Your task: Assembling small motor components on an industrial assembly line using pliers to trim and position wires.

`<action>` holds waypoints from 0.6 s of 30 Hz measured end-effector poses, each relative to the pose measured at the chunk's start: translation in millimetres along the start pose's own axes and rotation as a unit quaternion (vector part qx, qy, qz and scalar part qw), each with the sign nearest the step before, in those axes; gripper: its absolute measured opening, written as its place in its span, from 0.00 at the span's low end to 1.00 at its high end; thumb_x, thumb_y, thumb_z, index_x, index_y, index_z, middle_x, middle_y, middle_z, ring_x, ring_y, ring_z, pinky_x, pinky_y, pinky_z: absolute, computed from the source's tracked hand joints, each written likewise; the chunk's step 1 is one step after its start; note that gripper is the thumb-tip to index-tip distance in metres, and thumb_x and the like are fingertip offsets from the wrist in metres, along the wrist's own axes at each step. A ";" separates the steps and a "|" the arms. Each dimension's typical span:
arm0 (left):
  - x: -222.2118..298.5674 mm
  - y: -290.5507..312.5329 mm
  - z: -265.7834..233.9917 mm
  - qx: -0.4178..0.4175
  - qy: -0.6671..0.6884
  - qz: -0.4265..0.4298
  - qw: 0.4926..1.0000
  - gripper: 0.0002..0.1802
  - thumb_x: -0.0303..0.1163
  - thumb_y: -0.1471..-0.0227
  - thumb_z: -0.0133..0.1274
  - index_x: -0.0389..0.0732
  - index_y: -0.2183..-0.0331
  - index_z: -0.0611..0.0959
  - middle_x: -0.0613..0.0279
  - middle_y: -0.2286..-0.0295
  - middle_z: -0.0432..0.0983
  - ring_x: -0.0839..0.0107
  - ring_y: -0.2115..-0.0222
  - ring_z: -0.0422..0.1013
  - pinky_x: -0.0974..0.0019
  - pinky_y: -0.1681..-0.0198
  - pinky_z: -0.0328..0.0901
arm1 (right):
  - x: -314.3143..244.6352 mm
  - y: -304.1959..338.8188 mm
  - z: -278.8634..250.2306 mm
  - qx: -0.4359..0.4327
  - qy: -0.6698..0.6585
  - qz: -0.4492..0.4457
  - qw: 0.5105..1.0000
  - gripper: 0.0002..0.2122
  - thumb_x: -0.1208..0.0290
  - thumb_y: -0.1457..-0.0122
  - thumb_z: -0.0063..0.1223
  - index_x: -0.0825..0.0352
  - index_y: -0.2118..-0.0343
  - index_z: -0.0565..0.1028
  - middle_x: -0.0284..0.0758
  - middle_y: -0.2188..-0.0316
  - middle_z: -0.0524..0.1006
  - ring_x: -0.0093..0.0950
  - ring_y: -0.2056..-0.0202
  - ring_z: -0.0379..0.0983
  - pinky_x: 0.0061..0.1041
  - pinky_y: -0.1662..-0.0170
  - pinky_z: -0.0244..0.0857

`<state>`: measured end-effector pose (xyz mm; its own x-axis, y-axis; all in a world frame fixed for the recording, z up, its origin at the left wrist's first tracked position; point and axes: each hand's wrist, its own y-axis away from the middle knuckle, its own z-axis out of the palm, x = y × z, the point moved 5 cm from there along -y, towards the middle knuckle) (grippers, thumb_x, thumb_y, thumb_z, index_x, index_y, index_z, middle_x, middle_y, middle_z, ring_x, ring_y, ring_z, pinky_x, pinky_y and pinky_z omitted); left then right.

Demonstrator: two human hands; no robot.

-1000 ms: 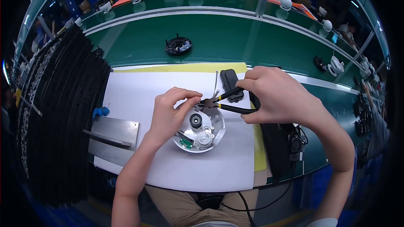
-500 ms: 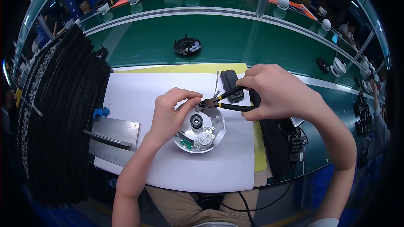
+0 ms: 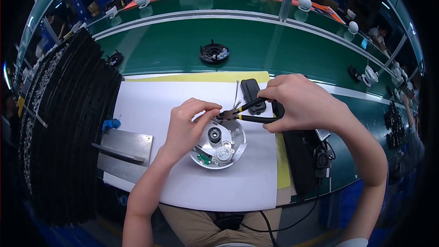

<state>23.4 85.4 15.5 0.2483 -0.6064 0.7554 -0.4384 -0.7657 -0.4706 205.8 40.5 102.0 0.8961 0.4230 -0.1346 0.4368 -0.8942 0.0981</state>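
My right hand [image 3: 302, 102] grips the black-and-yellow handles of a pair of pliers [image 3: 232, 114], the handles spread apart. The jaws reach left to the fingertips of my left hand [image 3: 192, 121], whose thumb and forefinger are pinched together. What they pinch is hidden. Just below both hands sits a round white housing [image 3: 241, 155] on the white sheet. Inside it are a black lens-like ring [image 3: 214, 134], a pale round motor-like part [image 3: 223, 155] and a small green circuit board [image 3: 204, 159]. Thin wires [image 3: 236, 93] rise behind the pliers.
A tall stack of black trays [image 3: 59, 128] stands at left, beside a metal plate [image 3: 125, 148] and a blue clip-like piece [image 3: 111, 123]. A dark grey case [image 3: 253, 96] lies behind the pliers. On the green belt [image 3: 160, 41] rests a black round part [image 3: 214, 53]. Someone sits across.
The black round part on the near belt has moved right, while the white pieces on the far belt have shifted slightly left. My hands and the pliers keep nearly the same pose.
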 end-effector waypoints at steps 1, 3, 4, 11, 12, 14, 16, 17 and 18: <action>0.1 -0.1 -0.1 -0.001 -0.002 0.002 1.000 0.05 0.23 0.55 0.54 0.35 0.71 0.83 0.59 0.76 0.78 0.72 0.74 0.72 0.71 0.70 0.65 | 0.4 0.1 0.1 0.007 0.003 -0.006 1.000 0.23 0.64 0.65 0.62 0.76 0.66 0.75 0.43 0.76 0.73 0.38 0.72 0.71 0.31 0.66 0.66; 0.6 -0.2 -0.6 0.000 -0.003 0.006 1.000 0.06 0.23 0.55 0.54 0.36 0.71 0.83 0.59 0.76 0.78 0.72 0.74 0.72 0.71 0.70 0.65 | 1.0 -0.6 0.4 0.015 0.005 -0.012 1.000 0.22 0.65 0.65 0.62 0.75 0.66 0.75 0.42 0.76 0.73 0.37 0.72 0.71 0.30 0.67 0.66; 0.6 -0.4 0.0 0.000 -0.003 0.010 1.000 0.06 0.23 0.55 0.54 0.36 0.71 0.83 0.59 0.76 0.78 0.72 0.74 0.72 0.71 0.70 0.65 | 2.8 -1.1 1.4 0.007 0.009 -0.006 1.000 0.22 0.65 0.65 0.62 0.75 0.66 0.75 0.42 0.77 0.73 0.36 0.73 0.71 0.30 0.67 0.66; 0.0 -0.4 0.9 0.001 0.002 0.000 1.000 0.06 0.23 0.55 0.55 0.36 0.71 0.83 0.59 0.77 0.77 0.72 0.74 0.73 0.71 0.70 0.66 | 5.3 -3.3 2.1 -0.004 0.011 -0.005 1.000 0.22 0.64 0.65 0.63 0.73 0.66 0.76 0.40 0.79 0.73 0.35 0.75 0.71 0.30 0.69 0.66; 0.0 -0.3 1.1 0.002 0.004 -0.001 1.000 0.06 0.23 0.55 0.55 0.36 0.71 0.83 0.59 0.77 0.77 0.72 0.74 0.73 0.71 0.70 0.66 | 5.6 -3.3 2.0 -0.003 0.011 -0.005 1.000 0.22 0.64 0.65 0.63 0.73 0.66 0.76 0.40 0.79 0.73 0.35 0.75 0.71 0.30 0.69 0.66; -0.6 -0.3 1.6 0.003 0.006 -0.001 1.000 0.06 0.23 0.55 0.55 0.36 0.71 0.83 0.59 0.77 0.77 0.72 0.74 0.73 0.71 0.70 0.66 | 7.1 -3.1 2.6 -0.010 0.014 0.003 1.000 0.22 0.64 0.64 0.63 0.73 0.65 0.76 0.40 0.79 0.73 0.34 0.75 0.71 0.30 0.69 0.65; -1.5 0.2 1.7 0.002 0.004 -0.001 1.000 0.06 0.23 0.55 0.55 0.36 0.71 0.83 0.59 0.77 0.77 0.72 0.74 0.73 0.71 0.70 0.66 | 8.4 -3.9 4.3 -0.008 0.011 0.000 1.000 0.22 0.64 0.64 0.63 0.73 0.65 0.76 0.40 0.80 0.73 0.34 0.75 0.71 0.30 0.69 0.65; -1.3 0.7 1.9 0.002 0.004 -0.001 1.000 0.06 0.23 0.55 0.55 0.36 0.71 0.83 0.59 0.77 0.77 0.72 0.74 0.73 0.71 0.70 0.66 | 8.5 -4.0 4.9 -0.007 0.009 -0.004 1.000 0.22 0.64 0.64 0.63 0.73 0.65 0.76 0.40 0.80 0.72 0.34 0.75 0.71 0.30 0.69 0.65; -1.6 1.4 1.8 0.004 0.010 -0.006 1.000 0.06 0.23 0.55 0.55 0.36 0.71 0.83 0.58 0.77 0.77 0.72 0.74 0.73 0.72 0.70 0.66 | 8.2 -3.7 5.5 -0.007 0.009 -0.004 1.000 0.22 0.64 0.64 0.63 0.73 0.65 0.76 0.40 0.80 0.72 0.34 0.75 0.71 0.30 0.69 0.65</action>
<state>24.0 85.0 12.8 0.2371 -0.5923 0.7700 -0.4286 -0.7751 -0.4643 211.1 46.5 95.1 0.8941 0.4319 -0.1184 0.4441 -0.8890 0.1111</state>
